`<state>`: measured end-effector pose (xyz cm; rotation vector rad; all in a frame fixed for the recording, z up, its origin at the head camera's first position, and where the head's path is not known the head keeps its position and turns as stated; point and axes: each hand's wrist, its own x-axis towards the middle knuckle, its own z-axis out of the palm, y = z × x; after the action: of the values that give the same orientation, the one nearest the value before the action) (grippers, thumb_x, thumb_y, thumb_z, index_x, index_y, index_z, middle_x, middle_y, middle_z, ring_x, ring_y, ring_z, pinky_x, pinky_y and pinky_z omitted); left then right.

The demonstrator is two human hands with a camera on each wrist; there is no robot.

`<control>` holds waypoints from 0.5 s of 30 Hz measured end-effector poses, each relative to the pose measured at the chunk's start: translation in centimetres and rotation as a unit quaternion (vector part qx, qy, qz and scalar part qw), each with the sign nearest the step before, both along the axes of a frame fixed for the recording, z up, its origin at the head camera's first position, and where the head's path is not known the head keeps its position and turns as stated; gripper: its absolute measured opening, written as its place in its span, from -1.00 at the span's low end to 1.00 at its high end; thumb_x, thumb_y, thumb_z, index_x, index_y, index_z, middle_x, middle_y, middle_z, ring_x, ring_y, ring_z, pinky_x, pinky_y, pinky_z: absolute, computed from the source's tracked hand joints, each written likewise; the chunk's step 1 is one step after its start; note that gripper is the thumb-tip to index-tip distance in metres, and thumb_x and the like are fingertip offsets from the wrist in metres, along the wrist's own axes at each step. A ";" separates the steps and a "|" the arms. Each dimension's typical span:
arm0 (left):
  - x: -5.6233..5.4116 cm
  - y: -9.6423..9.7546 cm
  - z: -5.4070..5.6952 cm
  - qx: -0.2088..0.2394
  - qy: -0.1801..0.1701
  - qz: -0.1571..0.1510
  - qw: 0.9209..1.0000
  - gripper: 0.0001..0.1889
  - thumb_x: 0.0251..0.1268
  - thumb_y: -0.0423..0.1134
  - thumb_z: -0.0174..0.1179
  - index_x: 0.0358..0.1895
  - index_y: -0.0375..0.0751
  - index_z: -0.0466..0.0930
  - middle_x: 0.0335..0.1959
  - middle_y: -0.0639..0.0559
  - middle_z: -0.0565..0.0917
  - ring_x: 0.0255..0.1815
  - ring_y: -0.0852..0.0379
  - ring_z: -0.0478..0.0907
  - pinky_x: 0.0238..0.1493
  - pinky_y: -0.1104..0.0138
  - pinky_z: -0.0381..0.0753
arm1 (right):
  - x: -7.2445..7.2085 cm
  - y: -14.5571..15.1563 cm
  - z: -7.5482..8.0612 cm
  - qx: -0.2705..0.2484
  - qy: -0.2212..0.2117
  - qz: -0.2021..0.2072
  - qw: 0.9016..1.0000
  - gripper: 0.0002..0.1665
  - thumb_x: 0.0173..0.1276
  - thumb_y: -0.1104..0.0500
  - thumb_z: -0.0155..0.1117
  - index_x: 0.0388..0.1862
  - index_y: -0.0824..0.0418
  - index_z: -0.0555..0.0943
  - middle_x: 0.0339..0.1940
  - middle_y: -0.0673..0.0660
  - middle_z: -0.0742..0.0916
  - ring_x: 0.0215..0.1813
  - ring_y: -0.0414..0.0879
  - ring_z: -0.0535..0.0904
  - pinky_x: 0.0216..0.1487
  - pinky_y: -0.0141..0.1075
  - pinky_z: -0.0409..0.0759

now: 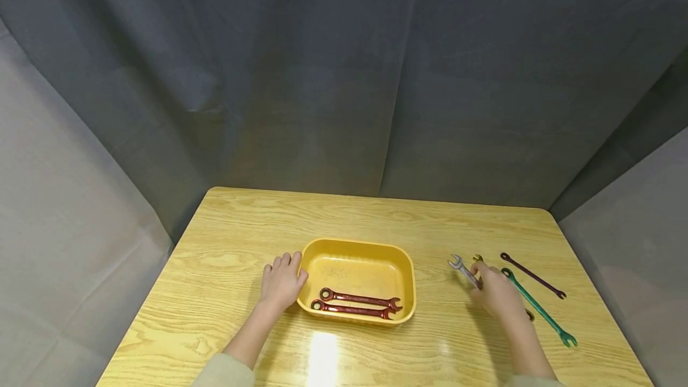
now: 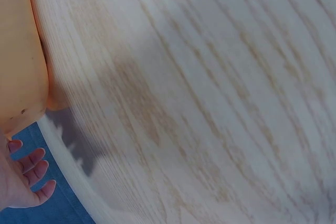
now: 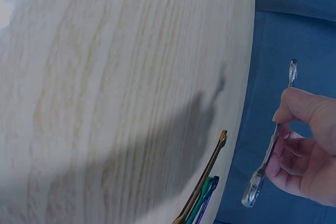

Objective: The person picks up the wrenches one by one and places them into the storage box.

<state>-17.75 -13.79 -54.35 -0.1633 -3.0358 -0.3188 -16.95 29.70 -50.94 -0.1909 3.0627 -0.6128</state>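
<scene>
My right hand (image 1: 497,292) pinches a silver combination wrench (image 1: 463,268) between thumb and fingers. In the right wrist view the silver wrench (image 3: 256,182) is held above the table, with its ends extending past the hand. My left hand (image 1: 283,282) touches the left rim of a yellow plastic bin (image 1: 359,248), its fingers relaxed beside the wall. Two red wrenches (image 1: 361,299) lie side by side along the near part of the bin. Under and beside my right hand are a gold wrench (image 3: 206,174), partly hidden in the head view, and a green wrench (image 1: 540,308).
A dark purple wrench (image 1: 532,275) lies right of the green one. All this is on a wood-grain table (image 1: 242,220) with rounded far corners. Dark grey cloth (image 1: 322,76) hangs behind it, and paler cloth panels stand at both sides.
</scene>
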 end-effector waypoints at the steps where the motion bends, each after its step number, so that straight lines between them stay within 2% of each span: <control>1: 0.0 0.0 0.0 0.001 0.000 0.000 1.000 -0.65 0.28 -0.06 -0.08 0.06 -0.12 0.33 -0.20 -0.08 0.45 -0.25 -0.02 0.36 -0.27 0.12 0.33 | 0.0 -0.1 0.1 0.000 0.002 0.001 1.000 -0.60 0.00 0.39 0.28 -0.12 0.30 0.44 -0.52 0.09 0.53 -0.58 -0.11 0.32 -0.60 -0.29 0.26; 15: -0.1 0.1 0.0 -0.001 0.004 0.001 1.000 -0.66 0.27 -0.06 -0.07 0.03 -0.13 0.34 -0.23 -0.07 0.44 -0.26 -0.02 0.36 -0.27 0.11 0.34 | -0.7 -2.4 1.5 0.007 0.025 0.026 0.999 -0.59 -0.05 0.40 0.34 -0.16 0.31 0.48 -0.53 0.08 0.56 -0.59 -0.12 0.34 -0.60 -0.29 0.28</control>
<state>-17.81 -13.71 -54.37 -0.1622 -3.0288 -0.3148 -17.61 27.32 -49.48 -0.2906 3.0981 -0.5921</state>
